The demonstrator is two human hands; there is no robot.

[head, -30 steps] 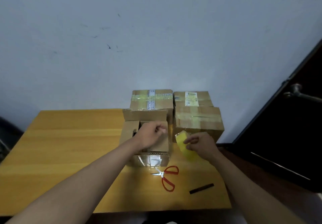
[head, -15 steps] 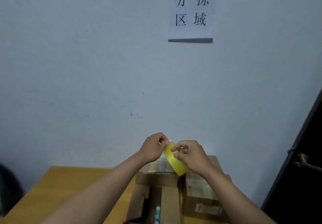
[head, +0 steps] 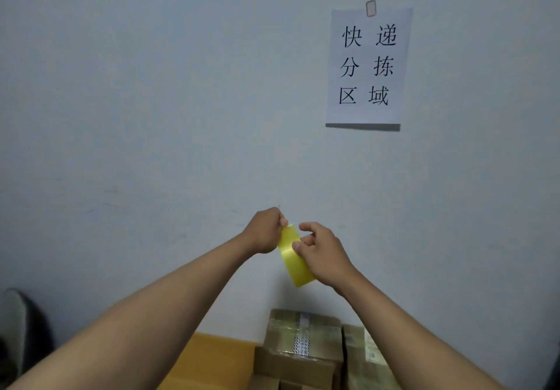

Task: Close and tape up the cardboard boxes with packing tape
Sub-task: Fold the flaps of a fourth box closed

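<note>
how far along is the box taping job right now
Done: the rear box already carries tape across its top. In hand: both hands, left and right, hold the yellow tape roll raised before the wall, apparently finding its end. Left: the front box by the frame's bottom edge; its state is hard to judge.

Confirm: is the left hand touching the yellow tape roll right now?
Touching. The head view shows the left hand pinching the top edge of the yellow tape roll, fingertips on it, while the right hand grips its side.
</note>
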